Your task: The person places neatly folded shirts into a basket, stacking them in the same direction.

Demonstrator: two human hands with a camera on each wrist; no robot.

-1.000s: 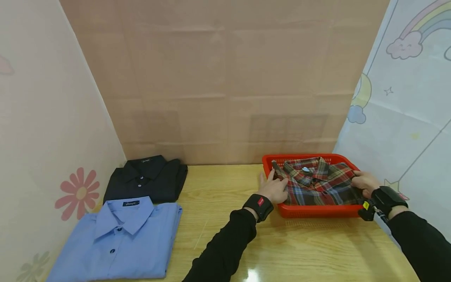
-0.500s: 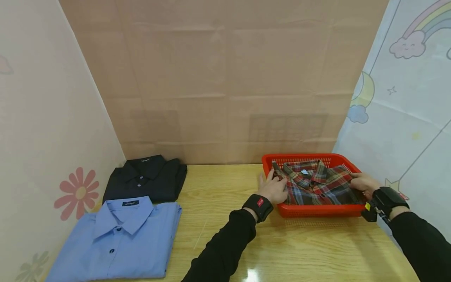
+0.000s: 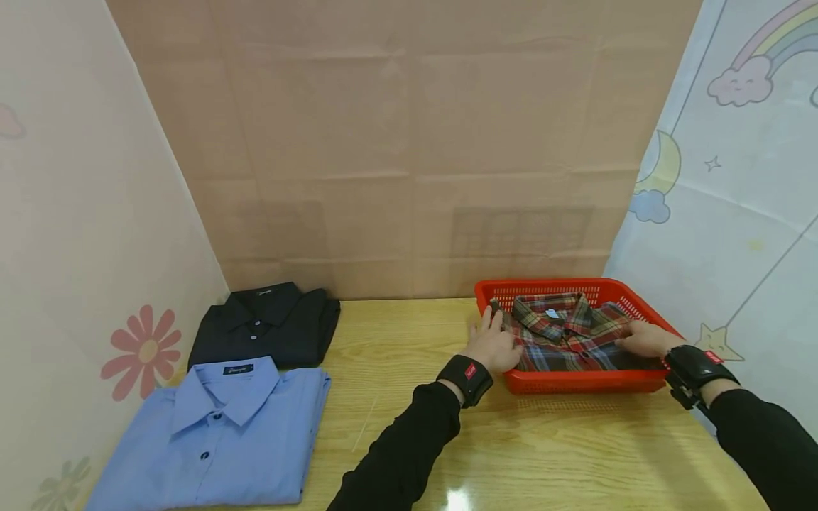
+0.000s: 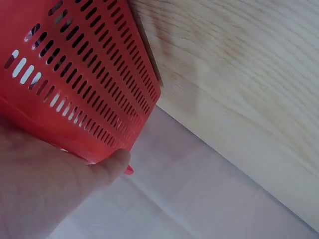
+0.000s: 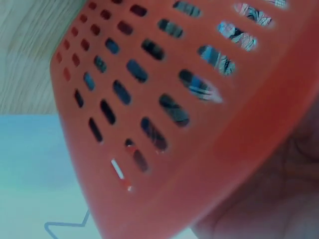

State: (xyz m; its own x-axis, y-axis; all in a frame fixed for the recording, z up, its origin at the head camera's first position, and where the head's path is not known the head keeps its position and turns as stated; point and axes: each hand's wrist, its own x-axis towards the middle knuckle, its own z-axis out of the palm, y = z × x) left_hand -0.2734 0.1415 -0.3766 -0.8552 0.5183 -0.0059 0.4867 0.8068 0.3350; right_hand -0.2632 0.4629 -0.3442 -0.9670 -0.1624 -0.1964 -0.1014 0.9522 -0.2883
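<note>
A folded plaid shirt (image 3: 562, 333) in red, green and blue lies collar up inside a red slotted plastic basket (image 3: 588, 383). My left hand (image 3: 491, 346) rests at the basket's left side, its fingers spread over the rim and the shirt's left edge. The left wrist view shows that hand along the rim above the slotted wall. From the right side, my right hand (image 3: 648, 339) reaches over the rim with its fingers on the shirt. In the right wrist view the basket wall hides most of the right hand, and plaid cloth shows through the slots.
On the wooden table (image 3: 383, 440), a folded light blue shirt (image 3: 249, 454) lies at the front left, with a folded black shirt (image 3: 275, 330) behind it. Brown paper (image 3: 409, 142) covers the back. The right wall (image 3: 722, 234) stands close beside the basket.
My right hand has moved left, further into the basket, and the plaid shirt's right side has shifted inward. Its collar sits slightly nearer the front. My left hand has barely moved.
</note>
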